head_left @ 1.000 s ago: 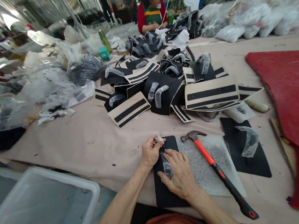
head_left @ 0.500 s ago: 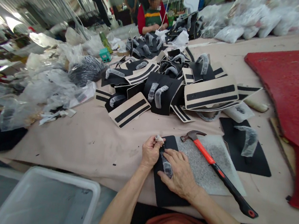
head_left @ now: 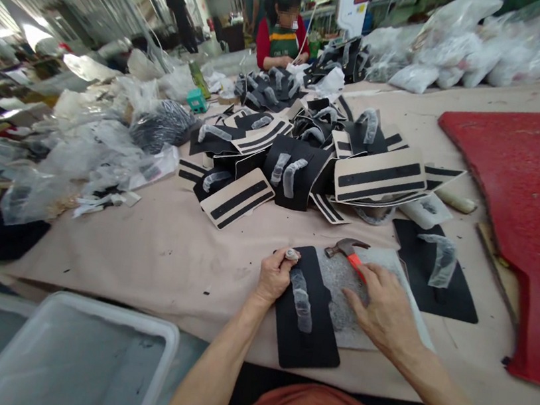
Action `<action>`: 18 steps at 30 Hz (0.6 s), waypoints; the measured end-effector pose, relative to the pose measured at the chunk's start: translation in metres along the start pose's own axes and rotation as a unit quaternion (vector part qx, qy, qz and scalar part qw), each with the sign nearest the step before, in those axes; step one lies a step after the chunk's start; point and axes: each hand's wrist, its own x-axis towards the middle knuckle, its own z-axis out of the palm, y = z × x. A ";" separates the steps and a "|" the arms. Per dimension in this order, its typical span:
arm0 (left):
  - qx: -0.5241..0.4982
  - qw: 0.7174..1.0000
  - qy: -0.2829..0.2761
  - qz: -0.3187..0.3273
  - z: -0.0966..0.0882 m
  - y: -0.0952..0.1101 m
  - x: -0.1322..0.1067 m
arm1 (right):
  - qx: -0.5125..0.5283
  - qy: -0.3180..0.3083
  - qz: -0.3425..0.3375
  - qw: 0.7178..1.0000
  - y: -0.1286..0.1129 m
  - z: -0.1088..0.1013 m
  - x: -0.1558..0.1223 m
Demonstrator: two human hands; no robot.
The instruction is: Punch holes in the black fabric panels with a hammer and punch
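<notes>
A black panel (head_left: 302,351) lies flat in front of me, with a curved handle strap (head_left: 302,301) wrapped in clear plastic on it. At its upper left edge my left hand (head_left: 274,275) is closed around a short whitish rod-like tool (head_left: 292,254), whose round top end shows. To the right, a claw hammer (head_left: 344,247) with an orange and black handle lies on a grey speckled slab (head_left: 343,307). My right hand (head_left: 381,305) reaches over the hammer's handle, thumb stretched apart from the fingers; most of the handle is hidden beneath hand and forearm.
Another black panel (head_left: 452,295) with a wrapped handle lies right of the slab. Ahead is a pile of similar panels (head_left: 379,174). A red board (head_left: 515,176) is at the right, plastic bags (head_left: 80,156) at the left, a pale bin (head_left: 118,315) below. A person (head_left: 280,26) works across the table.
My right hand has lifted off the wrapped strap and moved right to the hammer, leaving the panel uncovered. The left hand keeps the rod-like tool at the panel's edge.
</notes>
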 end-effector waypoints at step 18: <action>0.019 1.000 -0.004 0.016 0.006 -0.001 0.001 | 0.128 -0.066 0.042 0.989 -0.044 -0.064 0.040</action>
